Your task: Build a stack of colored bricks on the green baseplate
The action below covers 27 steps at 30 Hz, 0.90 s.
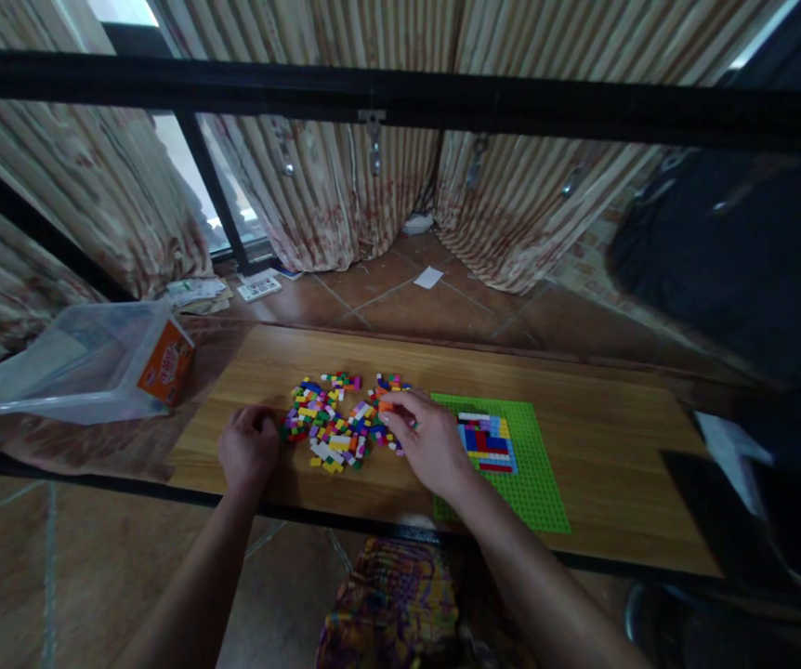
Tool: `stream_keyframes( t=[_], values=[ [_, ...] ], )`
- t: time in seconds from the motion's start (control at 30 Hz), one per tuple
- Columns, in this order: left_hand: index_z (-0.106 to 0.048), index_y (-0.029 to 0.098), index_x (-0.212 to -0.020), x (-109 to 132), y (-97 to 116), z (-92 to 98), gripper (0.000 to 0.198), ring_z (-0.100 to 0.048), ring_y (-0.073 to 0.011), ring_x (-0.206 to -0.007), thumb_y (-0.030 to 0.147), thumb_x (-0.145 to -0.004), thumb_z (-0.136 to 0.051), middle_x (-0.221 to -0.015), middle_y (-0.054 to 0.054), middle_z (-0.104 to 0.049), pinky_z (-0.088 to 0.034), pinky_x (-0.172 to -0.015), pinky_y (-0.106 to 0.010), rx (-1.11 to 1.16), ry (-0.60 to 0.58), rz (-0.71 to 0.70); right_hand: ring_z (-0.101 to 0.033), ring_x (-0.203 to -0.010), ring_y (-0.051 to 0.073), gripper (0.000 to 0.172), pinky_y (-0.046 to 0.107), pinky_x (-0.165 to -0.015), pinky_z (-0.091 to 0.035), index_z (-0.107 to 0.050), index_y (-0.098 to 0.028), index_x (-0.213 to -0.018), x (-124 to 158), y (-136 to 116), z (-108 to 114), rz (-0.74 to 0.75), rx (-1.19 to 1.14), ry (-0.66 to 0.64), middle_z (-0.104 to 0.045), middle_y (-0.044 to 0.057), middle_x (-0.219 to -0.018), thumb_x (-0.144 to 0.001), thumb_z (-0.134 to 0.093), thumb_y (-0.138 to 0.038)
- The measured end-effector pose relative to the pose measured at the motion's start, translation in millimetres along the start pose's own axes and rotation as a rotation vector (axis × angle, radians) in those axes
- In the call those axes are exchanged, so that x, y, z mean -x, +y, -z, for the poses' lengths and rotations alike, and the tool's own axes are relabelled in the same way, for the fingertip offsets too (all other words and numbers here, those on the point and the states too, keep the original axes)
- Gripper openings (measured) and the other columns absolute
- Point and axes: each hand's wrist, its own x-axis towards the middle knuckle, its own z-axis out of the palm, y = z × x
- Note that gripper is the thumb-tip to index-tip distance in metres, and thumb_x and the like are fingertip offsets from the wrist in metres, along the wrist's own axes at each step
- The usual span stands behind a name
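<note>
A loose pile of small multicoloured building bricks [334, 427] is spread over the wooden table. At the pile's left edge my left hand [250, 450] rests on the tabletop with curled fingers; whatever may be inside them is hidden. My right hand [432, 441] reaches over the right side of the pile, thumb and index finger closed around an orange brick [387, 403]. Just right of that hand lies a green studded baseplate [540, 483], partly covered by my forearm. Joined bricks in red, blue, white and yellow form a patterned block [490, 444] on it.
A clear plastic bin [86, 362] with an orange label stands left of the wooden table [616, 446]. A black metal bar [400, 93] crosses above the far side. Striped curtains [345, 204] hang behind. Papers [198, 294] lie at the back left.
</note>
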Motion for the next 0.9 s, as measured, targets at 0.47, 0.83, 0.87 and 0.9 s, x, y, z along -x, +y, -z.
stream_keyframes(
  t=[0.47,0.83,0.87,0.9],
  values=[
    [-0.069,0.018,-0.091,-5.0,1.0,3.5,0.027,-0.06,-0.0219,-0.081,0.027,-0.078,-0.047,-0.101,-0.009,-0.066,-0.044,-0.068,-0.032,-0.046,-0.037,0.042,-0.065,-0.084,0.022,0.029,0.037,-0.08,-0.05,-0.072,-0.022,-0.094,63.5,121.0,115.7,-0.314,0.138,0.26,-0.072,0.006,-0.095,-0.08,-0.06,-0.045],
    [-0.068,0.02,-0.092,-8.3,0.3,3.8,0.026,-0.06,-0.0237,-0.085,0.028,-0.078,-0.047,-0.105,-0.009,-0.065,-0.046,-0.069,-0.033,-0.089,-0.062,0.069,-0.065,-0.079,0.019,0.029,0.033,-0.075,-0.049,-0.072,-0.021,-0.09,46.9,133.7,114.9,-0.375,-0.044,0.056,-0.072,0.003,-0.088,-0.072,-0.067,-0.044],
    [-0.068,0.02,-0.091,-8.2,1.1,4.3,0.026,-0.06,-0.0236,-0.085,0.028,-0.078,-0.047,-0.104,-0.009,-0.065,-0.046,-0.069,-0.033,-0.09,-0.064,0.072,-0.065,-0.076,0.019,0.03,0.033,-0.074,-0.049,-0.072,-0.021,-0.088,45.7,134.3,115.7,-0.394,-0.07,0.048,-0.072,0.002,-0.085,-0.07,-0.069,-0.044],
    [-0.068,0.02,-0.091,-8.2,1.7,4.8,0.025,-0.06,-0.0235,-0.085,0.028,-0.079,-0.047,-0.104,-0.009,-0.065,-0.046,-0.069,-0.033,-0.091,-0.066,0.074,-0.065,-0.076,0.019,0.03,0.033,-0.073,-0.049,-0.072,-0.021,-0.087,44.5,134.6,116.6,-0.405,-0.09,0.043,-0.073,0.002,-0.084,-0.069,-0.07,-0.044]
  ],
)
